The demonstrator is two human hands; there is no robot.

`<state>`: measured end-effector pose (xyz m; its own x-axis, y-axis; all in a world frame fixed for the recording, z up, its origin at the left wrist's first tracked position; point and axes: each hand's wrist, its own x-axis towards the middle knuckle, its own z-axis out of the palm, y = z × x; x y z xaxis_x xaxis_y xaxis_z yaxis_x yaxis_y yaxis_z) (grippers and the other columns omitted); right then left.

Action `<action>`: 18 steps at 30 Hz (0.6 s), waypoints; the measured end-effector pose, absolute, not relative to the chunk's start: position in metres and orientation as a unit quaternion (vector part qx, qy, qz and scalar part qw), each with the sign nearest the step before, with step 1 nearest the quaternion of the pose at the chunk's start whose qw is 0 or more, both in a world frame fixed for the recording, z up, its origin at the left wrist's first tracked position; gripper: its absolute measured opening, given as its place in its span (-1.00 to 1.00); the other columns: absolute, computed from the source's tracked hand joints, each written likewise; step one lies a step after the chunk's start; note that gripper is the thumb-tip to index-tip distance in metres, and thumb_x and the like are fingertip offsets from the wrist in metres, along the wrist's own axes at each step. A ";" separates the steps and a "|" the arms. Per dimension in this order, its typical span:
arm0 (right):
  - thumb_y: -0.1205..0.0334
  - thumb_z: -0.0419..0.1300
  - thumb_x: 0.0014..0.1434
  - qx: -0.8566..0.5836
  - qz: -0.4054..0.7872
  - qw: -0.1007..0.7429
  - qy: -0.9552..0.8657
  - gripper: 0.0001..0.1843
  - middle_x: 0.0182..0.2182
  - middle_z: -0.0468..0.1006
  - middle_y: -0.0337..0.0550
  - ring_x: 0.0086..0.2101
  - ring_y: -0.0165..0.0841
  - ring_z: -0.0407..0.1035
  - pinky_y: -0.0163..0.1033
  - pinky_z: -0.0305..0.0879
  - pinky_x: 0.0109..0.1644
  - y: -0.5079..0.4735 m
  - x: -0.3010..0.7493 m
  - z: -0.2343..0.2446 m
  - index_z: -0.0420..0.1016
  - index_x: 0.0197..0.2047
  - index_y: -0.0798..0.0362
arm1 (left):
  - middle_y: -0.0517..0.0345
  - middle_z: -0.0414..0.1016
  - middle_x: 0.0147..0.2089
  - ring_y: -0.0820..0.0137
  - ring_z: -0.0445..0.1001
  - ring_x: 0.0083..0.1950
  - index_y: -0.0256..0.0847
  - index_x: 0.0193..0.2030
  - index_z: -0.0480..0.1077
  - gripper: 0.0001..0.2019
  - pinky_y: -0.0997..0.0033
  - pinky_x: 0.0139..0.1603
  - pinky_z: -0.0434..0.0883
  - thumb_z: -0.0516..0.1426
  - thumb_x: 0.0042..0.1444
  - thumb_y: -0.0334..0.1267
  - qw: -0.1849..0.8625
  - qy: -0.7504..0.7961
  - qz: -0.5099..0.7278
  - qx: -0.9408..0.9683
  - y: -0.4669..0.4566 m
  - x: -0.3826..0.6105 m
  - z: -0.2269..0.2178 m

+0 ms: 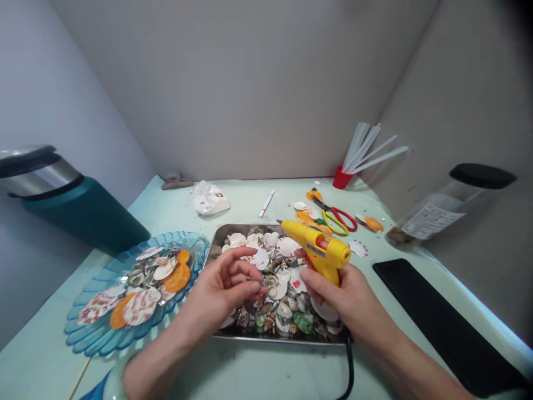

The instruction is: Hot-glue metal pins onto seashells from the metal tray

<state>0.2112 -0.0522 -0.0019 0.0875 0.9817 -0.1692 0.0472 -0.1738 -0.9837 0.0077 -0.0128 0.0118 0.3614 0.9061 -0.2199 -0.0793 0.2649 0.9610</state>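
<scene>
A yellow hot glue gun [314,244] is in the grip of my right hand [339,291]. Its nozzle points up and left over a metal tray [282,338] heaped with seashells [270,283], and a black cord hangs from below the grip. Over the left part of the same tray is my left hand [233,280]. Its fingers are half curled and apart, and I see nothing held between them. White scallop shells, small spiral shells and a green lump [303,321] show beneath the hands.
At left, a blue scalloped plate [79,328] holds shells beside a teal bottle [87,214]. Behind the tray lie a plastic bag [209,199], a white pen [267,203] and scissors [335,216]. A red cup [342,178] of glue sticks, a jar [437,214] and a black strip [441,322] occupy the right.
</scene>
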 end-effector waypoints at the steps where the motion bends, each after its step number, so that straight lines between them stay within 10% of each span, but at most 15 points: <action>1: 0.00 0.25 0.03 -0.576 0.510 0.459 -0.444 -0.52 -0.60 0.30 -0.36 -0.59 -0.50 0.10 -0.36 0.05 -0.54 -0.052 0.207 0.001 0.39 -0.07 0.15 | 0.25 0.50 -0.41 0.46 0.49 -0.39 -0.21 -0.04 0.28 -0.52 0.41 -0.28 0.44 0.29 -0.14 -0.36 0.675 0.422 0.374 0.476 -0.015 0.009 0.012; 18: 0.10 0.28 0.01 -0.513 0.600 0.482 -0.381 -0.56 -0.53 0.33 -0.37 -0.61 -0.54 0.13 -0.39 0.09 -0.54 -0.050 0.168 0.004 0.39 -0.06 0.10 | 0.13 0.59 -0.25 0.37 0.52 -0.25 -0.15 0.08 0.24 -0.52 0.36 -0.14 0.44 0.21 0.00 -0.26 0.513 0.451 0.428 0.592 -0.031 0.011 0.006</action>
